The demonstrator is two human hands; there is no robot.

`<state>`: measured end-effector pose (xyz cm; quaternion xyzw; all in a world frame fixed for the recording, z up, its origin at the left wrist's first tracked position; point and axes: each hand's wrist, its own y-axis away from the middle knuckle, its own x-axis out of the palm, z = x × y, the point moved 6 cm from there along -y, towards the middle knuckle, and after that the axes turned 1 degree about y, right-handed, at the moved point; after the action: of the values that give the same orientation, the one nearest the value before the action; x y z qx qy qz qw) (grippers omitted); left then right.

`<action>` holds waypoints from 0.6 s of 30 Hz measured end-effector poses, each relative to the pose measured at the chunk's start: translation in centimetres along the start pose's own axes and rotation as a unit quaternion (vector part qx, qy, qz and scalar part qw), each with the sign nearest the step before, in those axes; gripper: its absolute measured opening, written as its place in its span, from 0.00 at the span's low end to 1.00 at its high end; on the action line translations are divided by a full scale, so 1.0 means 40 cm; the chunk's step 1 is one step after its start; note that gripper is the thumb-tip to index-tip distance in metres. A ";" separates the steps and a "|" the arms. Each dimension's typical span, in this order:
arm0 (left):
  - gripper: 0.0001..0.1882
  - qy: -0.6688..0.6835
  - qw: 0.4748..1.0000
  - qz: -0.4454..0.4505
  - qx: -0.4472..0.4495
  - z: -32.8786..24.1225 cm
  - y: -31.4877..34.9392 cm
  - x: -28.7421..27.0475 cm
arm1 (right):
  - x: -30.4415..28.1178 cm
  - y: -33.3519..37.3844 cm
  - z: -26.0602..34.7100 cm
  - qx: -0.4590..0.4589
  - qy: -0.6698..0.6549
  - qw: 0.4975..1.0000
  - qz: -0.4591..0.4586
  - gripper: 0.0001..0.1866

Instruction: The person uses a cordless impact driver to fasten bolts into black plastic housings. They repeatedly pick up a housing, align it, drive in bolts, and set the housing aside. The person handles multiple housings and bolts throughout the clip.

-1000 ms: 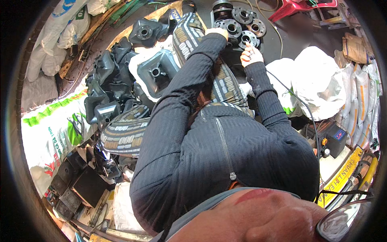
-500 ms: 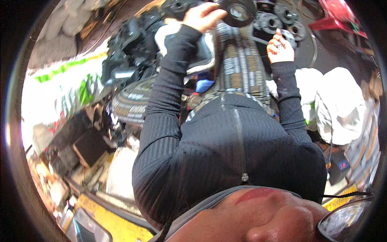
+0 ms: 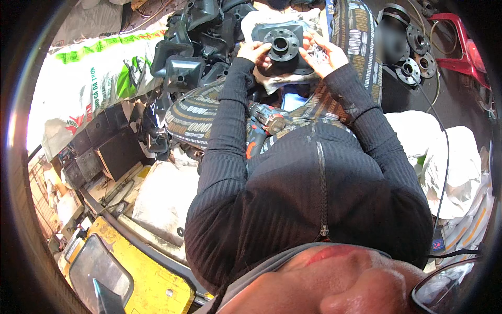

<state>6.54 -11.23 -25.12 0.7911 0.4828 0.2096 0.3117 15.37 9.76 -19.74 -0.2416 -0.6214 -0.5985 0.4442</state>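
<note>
Centrally, a black flange (image 3: 282, 55), left hand (image 3: 255, 53) pinching its left rim, right hand (image 3: 330, 58) at its right, half-curled around small metal pieces (image 3: 317, 54)

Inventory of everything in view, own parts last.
flange: 1, dark grey, over square part
square part: 1, black, below flange
small pieces: several, silvery, in right hand
other flanges: at least 4, grey, right
moulded parts: many, black, upper left
drill: 1, blue and red, centre
printed sack: 1, white and green, left
bag: at least 1, white, right
plastic item: 1, red, upper right
panel: 1, yellow, lower left
sleeves: 2, black, centre
left hand: 1, bare, at flange's rim
right hand: 1, bare, cupping small pieces
</note>
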 end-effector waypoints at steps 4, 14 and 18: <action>0.21 -0.038 0.998 -0.051 -0.010 -0.036 0.046 0.006 | -0.005 0.001 -0.018 -0.001 -0.020 1.000 -0.012 0.14; 0.11 -0.189 0.937 -0.113 0.271 -0.184 0.385 0.140 | 0.045 0.001 -0.088 0.037 -0.036 0.999 0.005 0.12; 0.12 -0.312 0.842 -0.167 0.407 -0.211 0.390 0.183 | 0.053 0.006 -0.150 0.088 -0.048 0.994 0.029 0.11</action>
<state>14.32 -7.53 -8.00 0.7776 0.5268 -0.3192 0.1261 16.11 3.55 -18.53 -0.2481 -0.6853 -0.5156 0.4506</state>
